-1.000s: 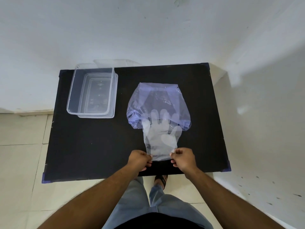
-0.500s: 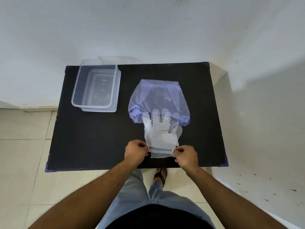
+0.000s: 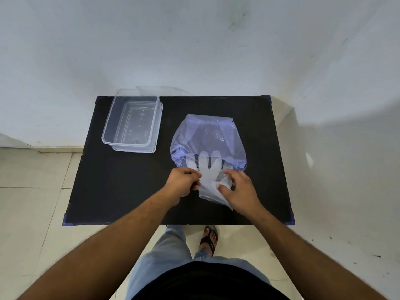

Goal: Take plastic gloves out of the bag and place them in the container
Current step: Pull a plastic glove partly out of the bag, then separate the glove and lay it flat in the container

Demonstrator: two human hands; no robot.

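A translucent purple bag (image 3: 207,137) lies flat on the black table (image 3: 129,187), right of centre. Clear plastic gloves (image 3: 208,180) stick out of its near opening, their fingers still under the bag's edge. My left hand (image 3: 184,182) pinches the gloves' left edge. My right hand (image 3: 238,189) holds their right side, thumb on top and fingers curled over the plastic. The clear rectangular container (image 3: 134,124) stands at the table's far left with nothing in it.
A clear lid (image 3: 160,90) leans behind the container against the white wall. The table stands in a corner, walls at the back and right. Tiled floor lies to the left, and my sandalled foot (image 3: 208,239) shows below the table's near edge.
Both hands have moved from the gloves' cuff end up toward the bag's opening. The right hand's fingers now spread over the gloves, and the cuff end has skewed to the right.
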